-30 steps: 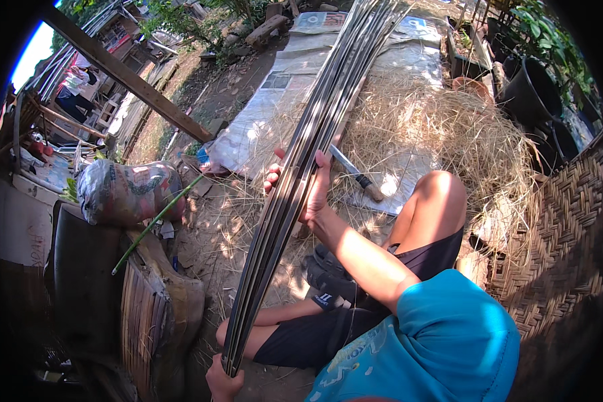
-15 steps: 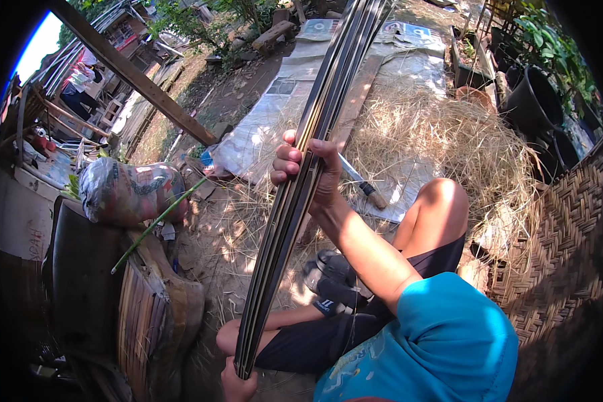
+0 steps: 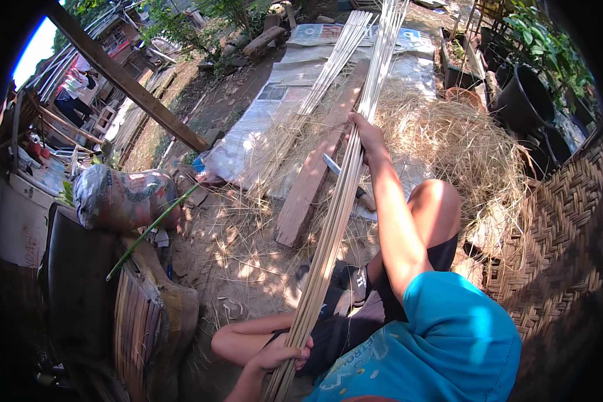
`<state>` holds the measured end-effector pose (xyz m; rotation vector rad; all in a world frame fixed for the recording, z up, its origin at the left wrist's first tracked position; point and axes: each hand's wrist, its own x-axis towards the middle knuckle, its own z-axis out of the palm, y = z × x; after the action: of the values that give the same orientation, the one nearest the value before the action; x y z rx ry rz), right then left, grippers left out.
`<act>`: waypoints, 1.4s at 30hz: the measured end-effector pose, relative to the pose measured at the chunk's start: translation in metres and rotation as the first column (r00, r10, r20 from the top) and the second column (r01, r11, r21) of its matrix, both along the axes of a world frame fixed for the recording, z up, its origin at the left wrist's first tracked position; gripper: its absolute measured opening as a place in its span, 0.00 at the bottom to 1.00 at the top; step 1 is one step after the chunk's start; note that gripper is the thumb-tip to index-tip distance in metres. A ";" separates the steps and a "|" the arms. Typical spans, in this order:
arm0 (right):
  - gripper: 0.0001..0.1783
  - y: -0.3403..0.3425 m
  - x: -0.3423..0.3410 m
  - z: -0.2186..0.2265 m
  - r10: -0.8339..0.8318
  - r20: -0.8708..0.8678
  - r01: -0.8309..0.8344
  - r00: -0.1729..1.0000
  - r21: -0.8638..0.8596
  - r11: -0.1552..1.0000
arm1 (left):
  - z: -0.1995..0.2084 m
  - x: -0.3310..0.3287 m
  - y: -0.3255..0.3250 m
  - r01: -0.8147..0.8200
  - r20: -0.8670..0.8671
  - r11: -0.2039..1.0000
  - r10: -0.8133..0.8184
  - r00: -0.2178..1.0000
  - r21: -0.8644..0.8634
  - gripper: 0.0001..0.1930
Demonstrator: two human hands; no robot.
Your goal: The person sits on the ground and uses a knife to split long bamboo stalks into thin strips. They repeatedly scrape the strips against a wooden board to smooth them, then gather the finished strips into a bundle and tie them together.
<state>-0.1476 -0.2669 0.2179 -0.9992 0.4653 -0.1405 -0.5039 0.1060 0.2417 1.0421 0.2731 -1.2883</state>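
A long bundle of thin, pale bamboo strips slants across my lap, from the bottom edge up to the top of the picture. My left hand is closed around its lower part, above the near end. Farther up, my right hand wraps the same bundle, thumb lying along it. Behind the strips lies a knife, its pale blade on one side and its handle on the other, partly hidden by the bundle. A brown wooden board rests on the ground just left of the bundle.
A second bundle of pale strips lies on the sheets ahead. Fibrous shavings pile up at right, beside black pots and a woven panel. At left are a stuffed sack, a green stalk and stacked slats.
The bundle has swung right and now shows pale faces instead of dark ones. Both hands have shifted right with it, and the left grips farther from the near end. More of the board shows.
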 end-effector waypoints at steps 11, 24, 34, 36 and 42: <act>0.36 -0.015 -0.005 -0.204 0.085 -0.270 -0.023 0.959 0.225 0.974 | -0.071 0.014 -0.023 -0.236 -0.573 0.874 -0.057 0.818 -0.424 0.20; 0.19 0.039 0.031 -0.200 0.012 -0.292 0.045 0.956 0.186 0.982 | 0.009 0.035 -0.012 -0.154 0.588 0.607 -0.626 0.512 0.780 0.37; 0.51 0.051 -0.007 -0.124 0.078 -0.134 -0.154 0.988 -0.885 0.438 | -0.001 0.052 -0.016 -0.148 0.264 0.220 -0.759 0.595 0.964 0.40; 0.53 0.080 -0.023 -0.086 0.498 -0.100 -0.313 0.861 -0.878 0.363 | -0.022 0.049 -0.006 -0.129 0.229 0.191 -0.757 0.612 0.973 0.39; 0.59 0.220 -0.152 -0.067 0.923 -0.346 -0.012 -0.169 -0.936 -0.353 | -0.084 0.022 0.025 -0.252 0.308 0.187 -0.706 0.637 0.949 0.43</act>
<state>-0.2996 -0.0469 0.1506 -2.0511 -1.7296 0.5313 -0.4815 0.1311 0.1578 2.8237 0.2700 -0.7024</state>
